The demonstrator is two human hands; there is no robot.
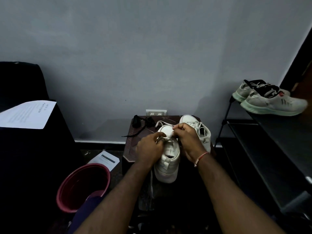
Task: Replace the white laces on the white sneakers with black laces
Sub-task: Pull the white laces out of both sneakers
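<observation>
Your forearms reach forward from the bottom edge. Your left hand (149,147) and right hand (189,141), fingers curled, each pinch the white lace (164,123) over the eyelets of the near white sneaker (168,164). This sneaker stands on a small dark table (133,146), toe pointing away from you. The second white sneaker (200,127), still laced, sits just beside it on the right. The black laces (143,123) lie bundled at the table's far left. A red bucket (81,186) stands on the floor to the left, and grey running shoes (270,102) rest on a black rack (278,132) to the right.
</observation>
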